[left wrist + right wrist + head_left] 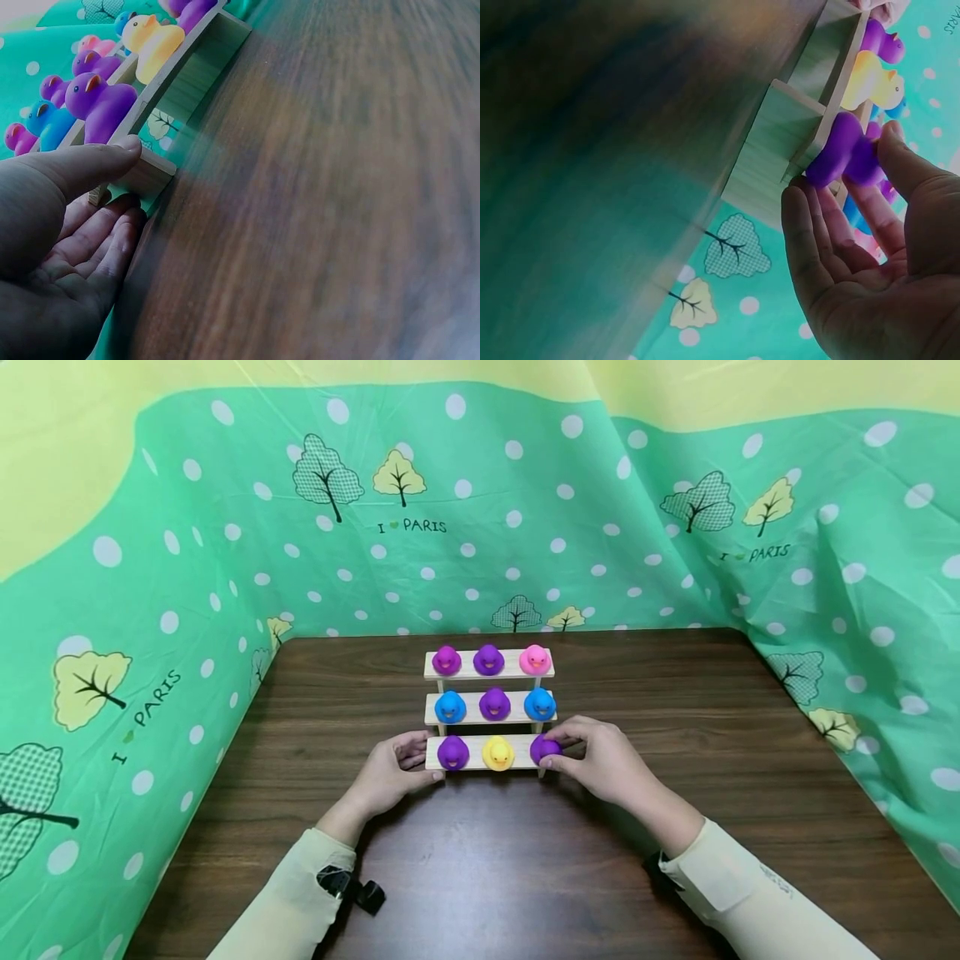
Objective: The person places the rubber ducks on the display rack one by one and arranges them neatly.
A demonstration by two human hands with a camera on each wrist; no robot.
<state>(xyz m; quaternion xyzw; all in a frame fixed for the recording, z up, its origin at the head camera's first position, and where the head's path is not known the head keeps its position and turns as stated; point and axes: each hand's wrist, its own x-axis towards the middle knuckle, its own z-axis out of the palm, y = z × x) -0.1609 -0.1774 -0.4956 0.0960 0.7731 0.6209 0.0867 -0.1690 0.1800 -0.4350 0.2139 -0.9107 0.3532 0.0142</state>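
Note:
A three-step wooden stand (477,763) holds small rubber ducks, three on each step. My left hand (396,766) grips the left end of the lowest step, its thumb (124,150) against the front edge and the fingers around the back. Beside it sits a purple duck (105,109), with a yellow duck (498,753) in the middle of that step. At the right end, my right hand (603,760) pinches another purple duck (844,150) between thumb and fingers. This duck is at the step's surface, partly covered by the fingers in the head view.
The middle step carries a blue duck (450,707), a purple duck (495,703) and a second blue duck (540,703). On the top step are two purplish ducks and a pink duck (535,660). A green dotted cloth (480,560) walls the brown wooden table (465,877).

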